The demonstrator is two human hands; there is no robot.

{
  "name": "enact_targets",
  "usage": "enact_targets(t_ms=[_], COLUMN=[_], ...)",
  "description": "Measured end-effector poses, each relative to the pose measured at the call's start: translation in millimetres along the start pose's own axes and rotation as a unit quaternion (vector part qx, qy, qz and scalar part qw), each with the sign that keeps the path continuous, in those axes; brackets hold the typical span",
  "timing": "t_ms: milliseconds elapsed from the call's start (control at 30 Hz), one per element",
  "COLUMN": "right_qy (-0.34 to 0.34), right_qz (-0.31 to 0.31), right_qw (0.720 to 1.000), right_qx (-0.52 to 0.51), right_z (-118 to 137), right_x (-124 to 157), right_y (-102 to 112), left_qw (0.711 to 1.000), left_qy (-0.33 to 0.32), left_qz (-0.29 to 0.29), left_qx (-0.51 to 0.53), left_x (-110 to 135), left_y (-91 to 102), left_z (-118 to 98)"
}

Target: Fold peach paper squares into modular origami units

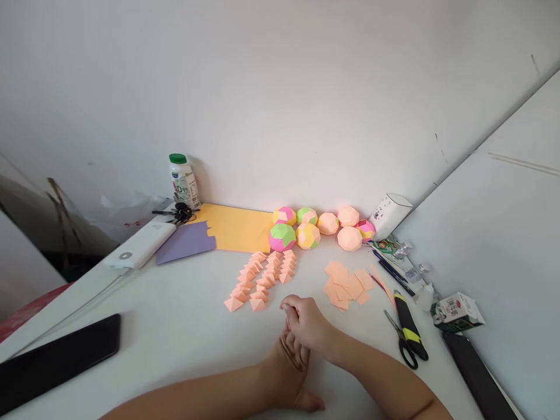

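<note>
Both of my hands meet low in the middle of the white table (184, 326). My right hand (308, 324) lies closed over the fingers of my left hand (291, 373), and I cannot make out anything held between them. Just beyond them lie rows of folded peach paper pieces (262, 280) and a loose pile of flat peach paper squares (347, 283). Against the wall stand several paper balls (317, 227), some plain peach, others pink, green and yellow.
A black phone (56, 361) lies front left, with a white power bank (142, 245), keys (177, 213) and a green-capped bottle (184, 181) further back. Yellow paper (238, 227) and purple paper (186, 242) lie flat. Scissors (409, 335), pens (394, 271) and a small carton (457, 312) sit at right.
</note>
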State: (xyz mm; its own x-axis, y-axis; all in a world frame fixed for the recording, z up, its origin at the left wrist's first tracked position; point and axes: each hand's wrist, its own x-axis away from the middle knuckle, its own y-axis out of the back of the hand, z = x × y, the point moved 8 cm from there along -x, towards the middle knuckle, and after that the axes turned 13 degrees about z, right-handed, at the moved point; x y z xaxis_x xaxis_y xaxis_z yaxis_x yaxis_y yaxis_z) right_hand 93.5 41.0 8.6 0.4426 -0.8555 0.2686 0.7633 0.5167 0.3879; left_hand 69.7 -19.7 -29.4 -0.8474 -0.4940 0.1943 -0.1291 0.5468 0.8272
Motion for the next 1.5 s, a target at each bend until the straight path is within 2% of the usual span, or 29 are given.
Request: enact_targets(t_ms=[267, 367, 533, 667, 933, 1067, 1233, 1367, 1433, 1500], right_qy=[0.004, -0.022, -0.066, -0.074, -0.157, -0.134, -0.129, -0.028, 0.010, 0.008], right_qz=[0.000, 0.006, 0.020, 0.014, 0.066, 0.068, 0.063, -0.004, -0.034, -0.056], right_qw=[1.000, 1.000, 0.998, 0.997, 0.985, 0.988, 0.988, 0.991, 0.972, 0.934], right_qx=[0.004, -0.002, 0.004, -0.008, -0.014, 0.032, 0.049, 0.130, 0.232, 0.352], right_z=[-1, -10, -23, -21, -15, -11, -19, -5, 5, 10], right_x=[-1, -2, -7, -8, 0, -3, -7, -13, -14, -14], right_y=[1, 0, 0, 1, -9, -8, -8, 7, 17, 30], left_qw=[1.000, 1.000, 0.998, 0.997, 0.996, 0.996, 0.997, 0.997, 0.997, 0.997], left_qy=[0.007, 0.019, 0.028, 0.031, 0.026, 0.025, 0.028, 0.048, 0.028, -0.007], left_qz=[0.006, 0.005, 0.061, 0.070, 0.089, 0.085, 0.076, 0.066, 0.057, 0.022], left_qx=[-0.018, -0.017, 0.001, -0.003, 0.005, 0.014, 0.000, -0.016, -0.044, -0.077], left_x=[-3, -2, -2, -2, -1, -1, -3, -3, -3, -5], left_y=[0.6, 2.1, -2.7, -1.8, -2.5, -2.8, -4.0, 1.0, 7.7, 18.6], left_z=[-1, 1, 5, 6, 6, 6, 5, 5, 1, -1])
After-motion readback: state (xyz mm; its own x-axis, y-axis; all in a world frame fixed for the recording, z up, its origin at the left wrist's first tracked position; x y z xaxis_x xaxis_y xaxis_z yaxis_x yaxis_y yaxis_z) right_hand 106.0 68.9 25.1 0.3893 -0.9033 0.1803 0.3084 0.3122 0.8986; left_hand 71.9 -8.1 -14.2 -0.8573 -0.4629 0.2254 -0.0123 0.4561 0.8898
